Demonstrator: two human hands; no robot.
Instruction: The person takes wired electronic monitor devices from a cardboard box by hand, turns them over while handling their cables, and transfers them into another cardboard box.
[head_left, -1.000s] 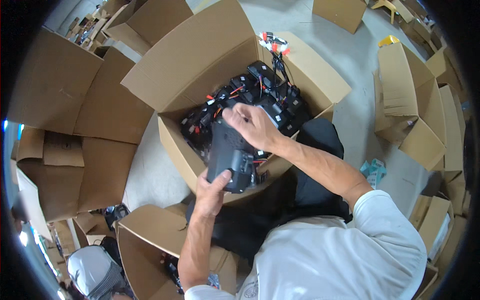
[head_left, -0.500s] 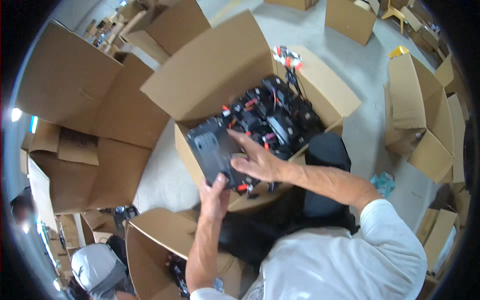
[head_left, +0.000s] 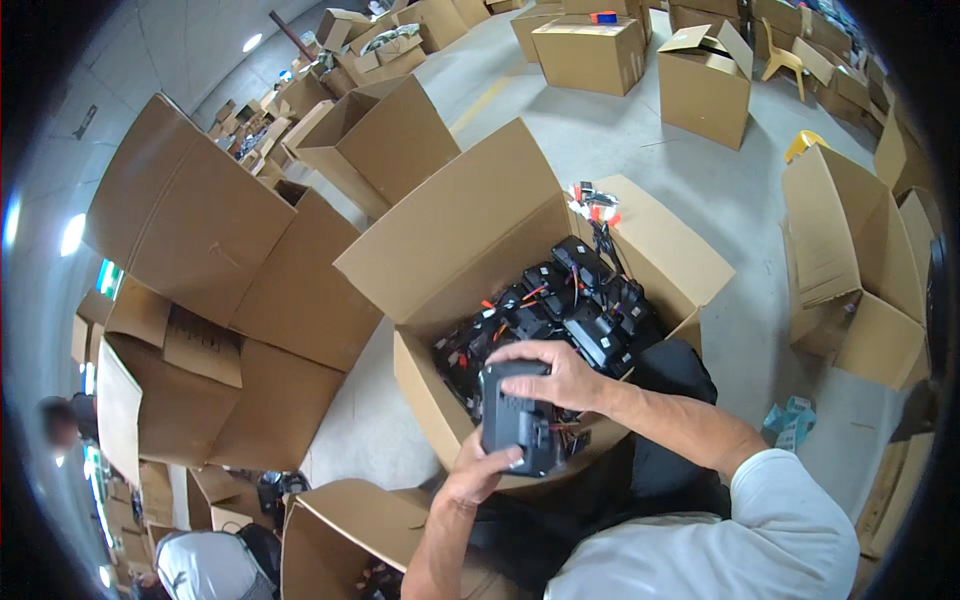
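Note:
A black rectangular electronic unit (head_left: 512, 420) with rounded corners and short wires is held between both hands over the near edge of an open cardboard box (head_left: 420, 400). My left hand (head_left: 480, 468) is closed round its lower left corner, thumb on the upper face. Across its top end lies my right hand (head_left: 560, 380), closed on it with the thumb over the face. Several similar black units (head_left: 595, 335) with coloured wires and connectors fill the box below. A bundle of cables (head_left: 600, 215) with white and red plugs rests against the right flap.
To the left stand large open cartons (head_left: 270, 390), and another open box (head_left: 330, 540) with dark items is by my left forearm. Empty-looking cartons (head_left: 850, 260) stand at right, near a crumpled blue wrapper (head_left: 790, 422). Another person (head_left: 215, 565) is at lower left.
The unit has been turned over, from a flat smooth face to one with raised parts. My right hand has shifted from its side to its top end. The view has tilted upward.

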